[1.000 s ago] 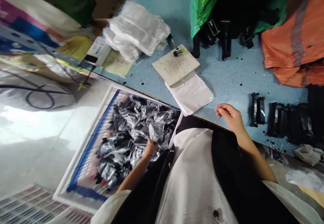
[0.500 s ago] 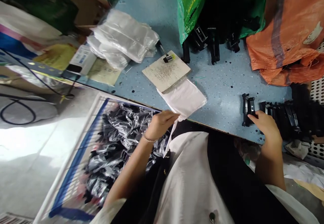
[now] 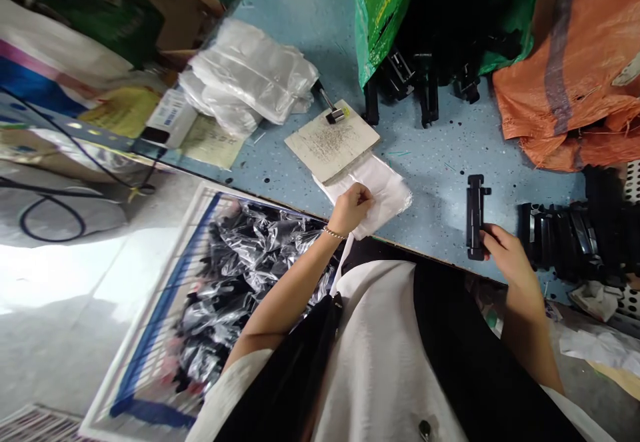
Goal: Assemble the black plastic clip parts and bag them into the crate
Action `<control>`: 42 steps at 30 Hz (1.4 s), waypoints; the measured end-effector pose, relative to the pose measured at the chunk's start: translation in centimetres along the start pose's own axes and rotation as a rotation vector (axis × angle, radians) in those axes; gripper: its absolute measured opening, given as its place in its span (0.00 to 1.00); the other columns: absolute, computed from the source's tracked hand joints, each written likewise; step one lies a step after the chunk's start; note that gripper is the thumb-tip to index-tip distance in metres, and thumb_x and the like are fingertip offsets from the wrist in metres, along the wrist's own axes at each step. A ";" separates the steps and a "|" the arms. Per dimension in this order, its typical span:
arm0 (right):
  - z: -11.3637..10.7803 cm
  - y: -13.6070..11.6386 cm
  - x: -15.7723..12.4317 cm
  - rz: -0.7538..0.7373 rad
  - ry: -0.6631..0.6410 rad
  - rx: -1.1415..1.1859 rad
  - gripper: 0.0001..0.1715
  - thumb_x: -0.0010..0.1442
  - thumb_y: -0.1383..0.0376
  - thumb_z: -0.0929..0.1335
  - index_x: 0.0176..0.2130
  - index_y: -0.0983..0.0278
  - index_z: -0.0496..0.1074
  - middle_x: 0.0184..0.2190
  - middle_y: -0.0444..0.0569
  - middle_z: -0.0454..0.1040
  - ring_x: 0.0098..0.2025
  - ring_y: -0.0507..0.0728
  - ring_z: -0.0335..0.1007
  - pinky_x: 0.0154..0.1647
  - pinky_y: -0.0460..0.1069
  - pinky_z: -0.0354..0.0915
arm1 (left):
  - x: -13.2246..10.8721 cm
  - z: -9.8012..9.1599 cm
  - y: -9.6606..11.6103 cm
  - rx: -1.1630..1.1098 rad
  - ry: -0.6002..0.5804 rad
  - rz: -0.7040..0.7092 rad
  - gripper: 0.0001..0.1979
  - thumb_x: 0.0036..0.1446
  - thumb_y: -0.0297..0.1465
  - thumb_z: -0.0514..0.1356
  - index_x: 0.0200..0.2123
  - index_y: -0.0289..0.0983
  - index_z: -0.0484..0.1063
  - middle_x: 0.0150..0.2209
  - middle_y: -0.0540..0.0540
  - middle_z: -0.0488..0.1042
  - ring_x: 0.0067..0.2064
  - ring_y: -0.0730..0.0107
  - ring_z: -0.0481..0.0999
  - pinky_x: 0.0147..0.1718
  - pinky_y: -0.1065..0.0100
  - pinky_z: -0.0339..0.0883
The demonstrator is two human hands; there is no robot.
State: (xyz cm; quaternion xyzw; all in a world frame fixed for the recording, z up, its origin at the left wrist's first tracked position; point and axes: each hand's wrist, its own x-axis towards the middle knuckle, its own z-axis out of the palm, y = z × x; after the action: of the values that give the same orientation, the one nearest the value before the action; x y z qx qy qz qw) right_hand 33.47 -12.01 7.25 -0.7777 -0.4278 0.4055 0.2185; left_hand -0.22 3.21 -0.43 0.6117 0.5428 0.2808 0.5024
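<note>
My left hand rests over a flat stack of thin white plastic bags at the table's front edge. Its fingers are curled closed against the top bag; whether they pinch it is hidden. A beige board with a dark speckled patch covers the stack's far end, and a small metal-and-black part lies on that board. To the right, my right hand grips the lower end of a long black plastic part with a small side knob. Beyond that hand, several similar black parts stand in a row.
A green sack spills black parts at the back, beside an orange woven sack. Folded clear bags and a white box lie at left. Below the edge, a white-and-blue crate holds plastic-wrapped black items.
My left hand has moved from the bags' near corner up onto the stack. My right hand has drawn one black part leftward from the row and turned it.
</note>
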 end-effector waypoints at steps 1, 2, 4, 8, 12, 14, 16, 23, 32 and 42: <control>1.3 -1.1 -0.1 -0.058 -0.068 0.169 0.22 0.61 0.45 0.68 0.39 0.60 0.74 0.27 0.46 0.73 0.27 0.56 0.68 0.29 0.50 0.67 | 0.0 0.0 0.1 -0.005 0.003 0.008 0.03 0.52 0.28 0.62 0.32 0.37 0.71 0.27 0.52 0.73 0.27 0.74 0.69 0.29 0.71 0.62; 2.6 -2.3 -0.2 -0.106 -0.146 0.311 0.21 0.60 0.45 0.69 0.38 0.59 0.74 0.27 0.45 0.72 0.27 0.55 0.68 0.28 0.49 0.67 | -0.1 0.1 0.1 -0.002 -0.001 0.017 0.03 0.50 0.28 0.63 0.31 0.37 0.72 0.27 0.51 0.73 0.28 0.73 0.69 0.29 0.71 0.62; 5.1 -4.5 -0.5 -0.129 -0.298 0.509 0.20 0.59 0.46 0.72 0.32 0.60 0.72 0.26 0.44 0.71 0.26 0.53 0.67 0.26 0.48 0.65 | -0.3 0.3 0.1 0.004 -0.006 0.007 0.05 0.49 0.29 0.65 0.29 0.37 0.71 0.27 0.52 0.73 0.28 0.73 0.69 0.29 0.71 0.62; 8.8 -6.4 -0.3 0.007 -0.534 0.710 0.22 0.54 0.48 0.75 0.29 0.62 0.69 0.22 0.40 0.66 0.20 0.49 0.58 0.21 0.45 0.60 | -0.2 0.3 0.0 -0.102 -0.009 -0.071 0.08 0.49 0.32 0.65 0.31 0.38 0.69 0.26 0.53 0.72 0.26 0.74 0.69 0.27 0.71 0.63; 10.3 -5.4 0.5 0.049 -0.647 0.797 0.24 0.51 0.47 0.76 0.28 0.62 0.68 0.19 0.38 0.62 0.17 0.47 0.53 0.16 0.44 0.54 | -0.1 0.0 0.1 -0.220 0.001 -0.075 0.13 0.45 0.31 0.67 0.31 0.38 0.66 0.26 0.53 0.71 0.27 0.75 0.70 0.27 0.72 0.63; 10.3 -4.9 0.8 0.052 -0.635 0.811 0.24 0.50 0.47 0.76 0.27 0.62 0.68 0.18 0.37 0.60 0.17 0.47 0.51 0.15 0.45 0.53 | 0.0 -0.1 0.2 -0.284 -0.031 -0.098 0.14 0.45 0.32 0.68 0.32 0.38 0.66 0.25 0.53 0.71 0.27 0.75 0.71 0.28 0.72 0.65; 10.1 -4.5 0.8 0.049 -0.622 0.809 0.25 0.50 0.47 0.76 0.25 0.61 0.67 0.18 0.37 0.58 0.17 0.47 0.50 0.16 0.45 0.53 | 0.0 -0.2 0.3 -0.331 -0.067 -0.112 0.14 0.46 0.31 0.67 0.34 0.37 0.66 0.26 0.53 0.72 0.29 0.74 0.74 0.30 0.72 0.67; 9.8 -3.7 0.7 0.042 -0.615 0.756 0.24 0.51 0.46 0.76 0.26 0.61 0.69 0.18 0.39 0.62 0.16 0.48 0.50 0.16 0.46 0.52 | 0.1 -0.1 -0.2 -0.368 -0.069 -0.063 0.13 0.48 0.28 0.67 0.35 0.37 0.66 0.27 0.53 0.72 0.31 0.72 0.76 0.33 0.70 0.70; 13.3 -2.6 2.4 0.219 -0.838 0.954 0.19 0.53 0.53 0.75 0.32 0.66 0.73 0.21 0.43 0.68 0.17 0.45 0.46 0.12 0.42 0.44 | -1.8 -2.4 0.6 0.442 0.100 0.428 0.16 0.61 0.19 0.52 0.40 0.36 0.79 0.46 0.39 0.80 0.49 0.59 0.79 0.54 0.55 0.73; 15.0 -4.5 3.9 -0.007 -0.722 1.001 0.23 0.65 0.46 0.62 0.38 0.62 0.70 0.23 0.39 0.62 0.18 0.47 0.35 0.11 0.43 0.39 | -5.7 -0.3 3.2 0.388 0.006 0.839 0.32 0.66 0.18 0.46 0.71 0.39 0.56 0.62 0.36 0.70 0.64 0.65 0.72 0.64 0.61 0.70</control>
State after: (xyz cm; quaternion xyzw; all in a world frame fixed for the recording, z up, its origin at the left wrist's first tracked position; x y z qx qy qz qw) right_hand 20.19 -6.38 -0.03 -0.3931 -0.2351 0.7941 0.3995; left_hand -0.69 -1.79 3.73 0.8604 0.2925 0.3547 0.2200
